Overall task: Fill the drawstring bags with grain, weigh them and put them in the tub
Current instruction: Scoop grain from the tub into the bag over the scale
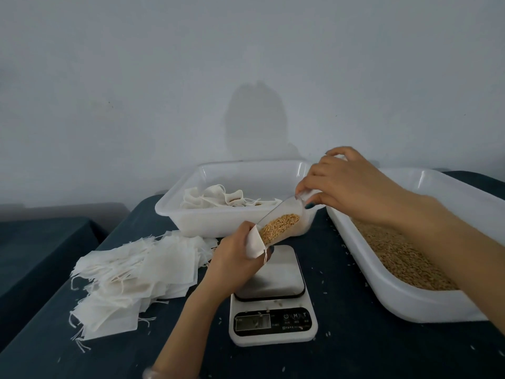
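Left hand (235,259) pinching an open drawstring bag (254,243) above the scale (273,285) toward the table (355,351) front edge, right hand (345,184) grasping a scoop (299,205) of grain (280,222) tipped at its mouth, tub (170,212) by the far edge

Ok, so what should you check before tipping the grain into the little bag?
1. The left hand holds the bag with its mouth open: ok.
2. The right hand holds the scoop tilted, its lip at the bag's mouth: ok.
3. There is grain in the scoop: ok.
4. The scale has a bare plate under the bag: ok.
5. The display reads zero: cannot tell, too blurred.
6. The tub has room beside the filled bags: ok.
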Demonstrator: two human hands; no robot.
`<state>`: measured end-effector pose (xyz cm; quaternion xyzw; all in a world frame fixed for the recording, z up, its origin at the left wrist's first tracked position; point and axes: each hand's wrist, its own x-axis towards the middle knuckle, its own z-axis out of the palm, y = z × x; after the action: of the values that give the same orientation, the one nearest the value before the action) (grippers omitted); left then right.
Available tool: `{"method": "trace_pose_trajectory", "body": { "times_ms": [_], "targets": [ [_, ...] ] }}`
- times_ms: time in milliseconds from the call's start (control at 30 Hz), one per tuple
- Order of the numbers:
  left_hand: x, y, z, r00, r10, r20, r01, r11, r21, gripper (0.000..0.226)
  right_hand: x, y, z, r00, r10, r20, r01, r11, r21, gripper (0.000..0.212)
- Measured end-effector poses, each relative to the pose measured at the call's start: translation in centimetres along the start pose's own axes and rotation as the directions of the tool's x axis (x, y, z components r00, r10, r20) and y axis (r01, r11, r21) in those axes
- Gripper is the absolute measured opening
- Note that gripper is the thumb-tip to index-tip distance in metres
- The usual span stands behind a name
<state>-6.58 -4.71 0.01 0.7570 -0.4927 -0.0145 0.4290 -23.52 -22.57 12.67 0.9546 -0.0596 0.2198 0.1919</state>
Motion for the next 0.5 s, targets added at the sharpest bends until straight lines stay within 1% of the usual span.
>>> {"method": "trace_pose_trajectory", "body": {
  "times_ms": [167, 333, 400, 500],
  "targets": [
    [0.0, 0.0, -0.1, 1.000, -0.007, 0.007, 0.007, 0.996, -0.084, 0.029, 0.9, -0.2, -1.0, 0.998, -0.050, -0.032, 0.048, 0.997, -0.055, 0.025],
    [-0.1, 0.5, -0.5, 1.000, -0.011, 0.009, 0.013, 0.980, -0.200, 0.024, 1.2, 0.0, -1.4, 0.997, -0.056, -0.058, 0.051, 0.995, -0.082, 0.025],
    [-0.1, 0.7, -0.6, 1.000, -0.011, 0.004, 0.011, 0.973, -0.229, 0.022, 1.1, 0.1, -1.3, 0.997, -0.045, -0.060, 0.040, 0.996, -0.078, 0.027],
    [-0.1, 0.6, -0.5, 1.000, -0.002, 0.013, 0.005, 0.969, -0.245, 0.026, 0.6, 0.3, -0.7, 1.000, 0.002, -0.020, -0.003, 0.999, -0.044, 0.035]
  ]
}}
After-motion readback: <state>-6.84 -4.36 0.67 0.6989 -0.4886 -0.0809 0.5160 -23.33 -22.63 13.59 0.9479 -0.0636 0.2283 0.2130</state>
